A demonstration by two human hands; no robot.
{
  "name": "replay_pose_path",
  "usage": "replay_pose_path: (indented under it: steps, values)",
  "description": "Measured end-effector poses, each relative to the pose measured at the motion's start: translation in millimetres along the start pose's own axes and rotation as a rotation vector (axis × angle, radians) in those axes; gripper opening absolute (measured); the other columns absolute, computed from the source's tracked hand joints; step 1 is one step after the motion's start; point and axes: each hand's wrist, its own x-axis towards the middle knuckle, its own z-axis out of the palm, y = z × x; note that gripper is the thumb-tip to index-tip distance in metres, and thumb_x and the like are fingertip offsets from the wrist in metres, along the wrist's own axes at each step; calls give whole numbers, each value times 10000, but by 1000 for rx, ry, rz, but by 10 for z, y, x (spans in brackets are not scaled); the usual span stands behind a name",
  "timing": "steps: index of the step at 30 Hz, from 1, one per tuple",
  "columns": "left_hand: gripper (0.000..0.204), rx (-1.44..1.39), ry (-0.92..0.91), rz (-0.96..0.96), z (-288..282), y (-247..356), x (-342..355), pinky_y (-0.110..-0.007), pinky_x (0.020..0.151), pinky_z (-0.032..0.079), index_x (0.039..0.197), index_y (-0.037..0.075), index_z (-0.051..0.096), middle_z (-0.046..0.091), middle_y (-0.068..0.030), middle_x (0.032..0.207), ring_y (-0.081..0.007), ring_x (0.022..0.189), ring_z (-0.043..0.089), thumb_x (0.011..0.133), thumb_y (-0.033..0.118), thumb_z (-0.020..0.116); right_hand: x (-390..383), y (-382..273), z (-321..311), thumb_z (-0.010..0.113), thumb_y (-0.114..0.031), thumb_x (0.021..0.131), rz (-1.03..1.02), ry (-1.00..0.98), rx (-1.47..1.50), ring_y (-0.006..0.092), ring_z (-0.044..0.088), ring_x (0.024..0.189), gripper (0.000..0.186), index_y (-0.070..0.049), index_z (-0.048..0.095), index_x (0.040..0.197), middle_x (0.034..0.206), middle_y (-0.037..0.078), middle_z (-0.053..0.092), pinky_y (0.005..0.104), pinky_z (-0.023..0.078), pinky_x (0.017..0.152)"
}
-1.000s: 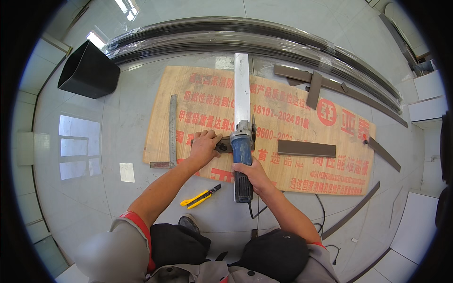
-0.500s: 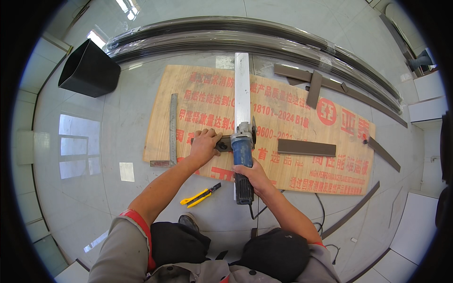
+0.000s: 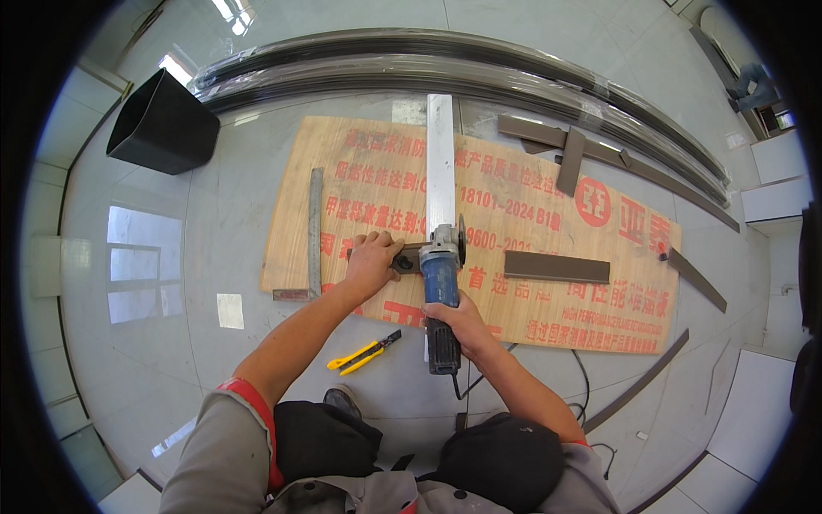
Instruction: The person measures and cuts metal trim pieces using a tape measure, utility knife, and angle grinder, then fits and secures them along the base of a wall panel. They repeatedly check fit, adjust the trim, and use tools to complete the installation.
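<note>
Blue-and-black angle grinder (image 3: 441,283) lies across the near edge of the pale wooden board with red print (image 3: 287,214). Right hand (image 3: 458,324): grip wrapped around the grinder's rear body. Left hand (image 3: 374,263): palm down over a short dark-brown flat strip (image 3: 411,258), left of the grinder head; how tightly this grip closes cannot be told. Long silver metal bar (image 3: 440,163) overhangs the far edge. Yellow-handled cutter (image 3: 364,355): on the floor (image 3: 257,368), off the near edge.

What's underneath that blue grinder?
A pale metal bar shows beyond the blue grinder, a brown strip under the left hand leads in from the left, and a wooden board lies below. What's directly beneath its body is covered.
</note>
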Motion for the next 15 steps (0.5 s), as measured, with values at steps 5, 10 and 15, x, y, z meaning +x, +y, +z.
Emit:
replay_pose_path:
  steps: [5,10,15]
  values:
    - [750,-5,0,3,-9,7,-6,-451,994,410,1309,126,673,631,-68,1093,-274,1123,573,605,242,903,-24,35,1,795,-165,844,-2,9,-2,168,690,693,440,-7,502,1132,862,107,668,313,597,642]
    - [755,-4,0,-2,-6,14,-6,-450,995,407,1309,131,672,632,-68,1090,-275,1122,574,599,242,903,-48,6,36,819,-186,820,-1,34,15,131,633,652,433,-10,531,1092,819,72,637,282,534,589]
    - [759,-3,-13,-5,-4,8,-5,-453,997,407,1310,132,670,635,-70,1089,-278,1120,576,596,241,902,-6,-87,64,814,-182,822,-21,22,7,133,630,631,416,-11,535,1079,797,68,633,286,529,572]
